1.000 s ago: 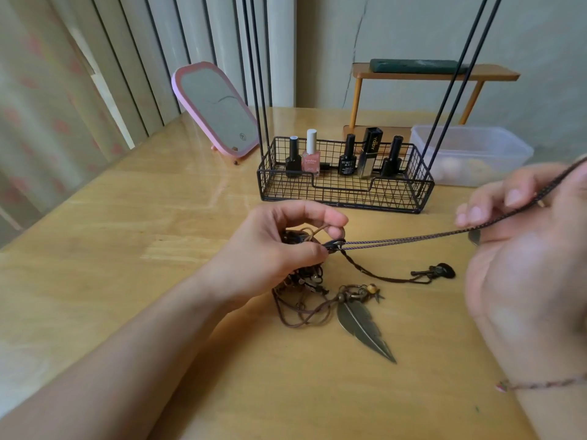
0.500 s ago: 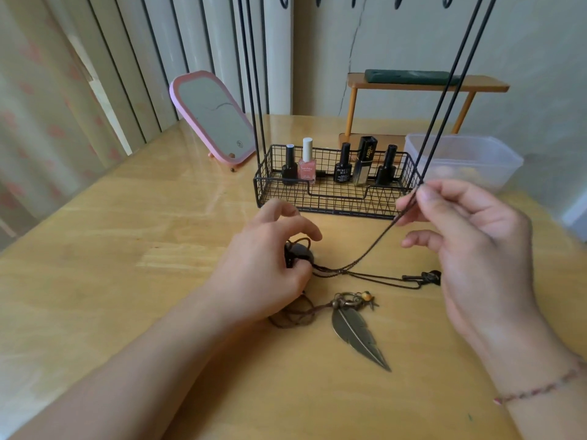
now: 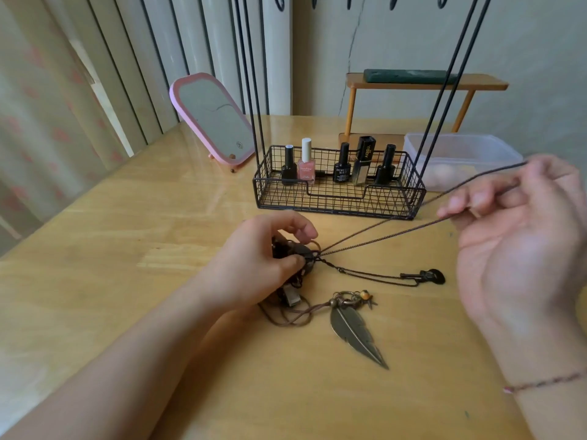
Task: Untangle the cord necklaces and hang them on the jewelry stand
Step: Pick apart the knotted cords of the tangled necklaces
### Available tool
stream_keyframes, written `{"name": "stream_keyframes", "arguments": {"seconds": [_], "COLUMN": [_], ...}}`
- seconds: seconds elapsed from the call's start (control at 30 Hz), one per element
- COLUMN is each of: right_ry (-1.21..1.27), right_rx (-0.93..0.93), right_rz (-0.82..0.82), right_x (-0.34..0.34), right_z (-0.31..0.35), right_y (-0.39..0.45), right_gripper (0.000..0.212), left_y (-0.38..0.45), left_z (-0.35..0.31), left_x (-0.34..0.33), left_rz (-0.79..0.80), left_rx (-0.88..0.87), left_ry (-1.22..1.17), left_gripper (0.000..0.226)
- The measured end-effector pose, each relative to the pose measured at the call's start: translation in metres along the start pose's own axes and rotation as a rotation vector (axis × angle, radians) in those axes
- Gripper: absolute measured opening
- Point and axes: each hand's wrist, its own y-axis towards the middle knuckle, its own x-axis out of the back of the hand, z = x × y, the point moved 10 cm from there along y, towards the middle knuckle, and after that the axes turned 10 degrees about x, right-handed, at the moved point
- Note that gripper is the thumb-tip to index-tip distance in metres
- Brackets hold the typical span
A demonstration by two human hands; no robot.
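A tangle of brown cord necklaces lies on the wooden table. My left hand grips the dark knot of the tangle between thumb and fingers. My right hand pinches a doubled brown cord and holds it taut, stretched up to the right from the knot. A bronze feather pendant and a small dark guitar pendant lie on the table beside the tangle. The black wire jewelry stand rises behind, its hooks just in view at the top edge.
The stand's basket holds several nail polish bottles. A pink mirror leans at the back left. A clear plastic box and a small wooden shelf stand at the back right.
My right hand has swung out to the right and turned palm up, drawing the doubled cord taut and longer. My left hand stays on the knot.
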Motion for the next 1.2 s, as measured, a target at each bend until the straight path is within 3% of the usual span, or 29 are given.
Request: {"name": "stream_keyframes", "arguments": {"seconds": [0.2,0.3,0.4,0.43,0.53,0.6,0.67,0.73,0.87,1.03,1.13,1.2], "right_ry": [0.087,0.146,-0.179,-0.339,-1.112,-1.622,-1.826,-1.854,-1.626,-1.211,-0.986,-0.843], "right_rx": [0.080,0.046,0.052,0.096,0.230,0.118,0.051,-0.012,-0.108,0.044,0.150,0.161], "right_rz": [-0.073,-0.004,0.086,0.144,0.608,0.947,1.182,1.317,1.122,0.804,0.675,0.630], "right_x": [0.058,0.057,0.034,0.022,-0.032,-0.043,-0.048,-0.044,-0.038,-0.038,-0.038,-0.039], "right_z": [-0.016,-0.011,-0.002,0.005,0.006,-0.015,-0.024,-0.031,-0.023,-0.003,0.008,0.012], "right_y": [0.033,0.037,0.028,0.023,-0.005,-0.025,-0.037,-0.044,-0.036,-0.021,-0.014,-0.012], "right_gripper": [0.035,0.023,0.016,0.025,0.027,0.043,0.060,0.068,0.047,0.027,0.029,0.016], "left_y": [0.000,-0.002,-0.006,-0.006,-0.008,-0.008,-0.008,-0.009,-0.010,-0.009,-0.007,-0.006], "left_z": [-0.002,-0.006,-0.012,-0.015,-0.018,-0.020,-0.020,-0.020,-0.020,-0.017,-0.015,-0.013], "left_x": [-0.008,-0.011,-0.013,-0.013,-0.014,-0.014,-0.014,-0.015,-0.012,-0.011,-0.009,-0.010], "left_rz": [0.107,0.121,0.084,0.069,0.052,0.051,0.060,0.065,0.057,0.064,0.058,0.063], "left_rx": [-0.018,-0.059,-0.135,-0.159,-0.192,-0.199,-0.192,-0.177,-0.176,-0.135,-0.111,-0.097], "left_ry": [-0.108,-0.056,0.114,0.165,0.215,0.220,0.220,0.225,0.203,0.178,0.137,0.120], "left_gripper": [0.021,0.019,0.017,0.017,0.017,0.016,0.017,0.020,0.021,0.021,0.018,0.016]}}
